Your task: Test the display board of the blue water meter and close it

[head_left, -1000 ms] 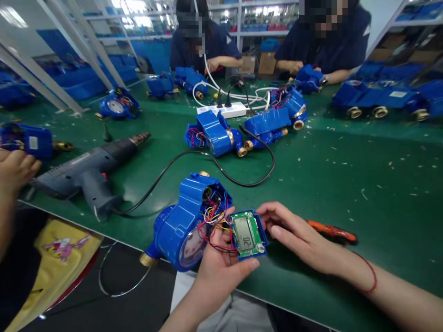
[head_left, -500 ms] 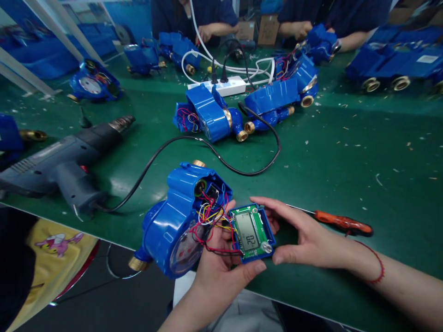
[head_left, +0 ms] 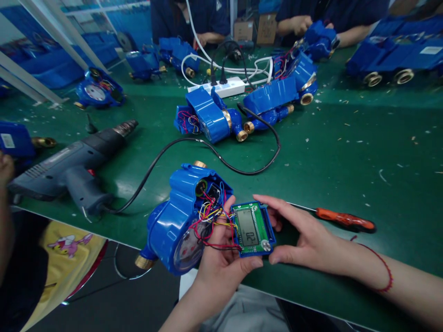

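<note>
The display module (head_left: 249, 229) sits in the left hand's (head_left: 221, 265) grip, long axis running forward from the thumb; right hand (head_left: 309, 235), thumb and fingers parted, curves alongside, contact unclear.

We're in an assembly workshop here! A long green workbench (head_left: 346, 157) stretches out beyond the left hand (head_left: 221, 265) and right hand (head_left: 311, 237). Tools about: a heat gun (head_left: 76, 166) well left of the left hand, an orange-handled screwdriver (head_left: 346, 220) just beyond the right. Farther out, blue water meters (head_left: 272, 96) with brass fittings crowd round a white power strip (head_left: 230, 86), and facing the hands, dark-topped co-workers (head_left: 192, 23) at the far edge!
</note>
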Demonstrator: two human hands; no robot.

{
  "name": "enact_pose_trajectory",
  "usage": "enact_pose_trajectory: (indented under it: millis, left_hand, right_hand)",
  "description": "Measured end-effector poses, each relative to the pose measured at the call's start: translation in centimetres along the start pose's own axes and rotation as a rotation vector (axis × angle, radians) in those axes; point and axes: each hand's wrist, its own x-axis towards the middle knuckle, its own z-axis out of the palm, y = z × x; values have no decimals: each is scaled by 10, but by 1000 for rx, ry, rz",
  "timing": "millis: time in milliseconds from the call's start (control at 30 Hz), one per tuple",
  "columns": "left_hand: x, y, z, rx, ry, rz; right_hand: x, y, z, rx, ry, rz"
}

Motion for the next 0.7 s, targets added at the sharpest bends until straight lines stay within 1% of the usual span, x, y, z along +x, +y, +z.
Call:
enact_pose_trajectory:
  millis: [133,267,300,367,433,467,500,567,633,700]
  left_hand:
    - [-2,-2,-1,-4,25,5]
    - [-3,-5,-2,2,47,4]
    - [-3,-5,-1,12,63,3]
    - [-1,-6,1,26,90,15]
    - [0,-7,3,23,93,57]
    - [1,-7,3,25,86,79]
    - [2,-7,4,33,78,96]
    - [2,-7,3,63,79,116]
    - [2,-8,2,98,105,118]
    - [2,-9,1,108,132,106]
  right_hand:
    - [0,1,1,16,-14,13]
    - [1,-3,-4,-37,-14,-7]
    - [2,-6,-7,-48,3,-2]
    - [6,-15,-12,-80,78,9]
    - [12,-27,-17,-167,125,-31]
    - [15,-33,-18,-243,108,-72]
    - [19,-39,-20,-333,62,-119]
    - [28,-50,-19,-513,-62,-193]
    - [36,-57,-17,-639,-145,-214]
    - [45,-62,-13,-735,-198,-199]
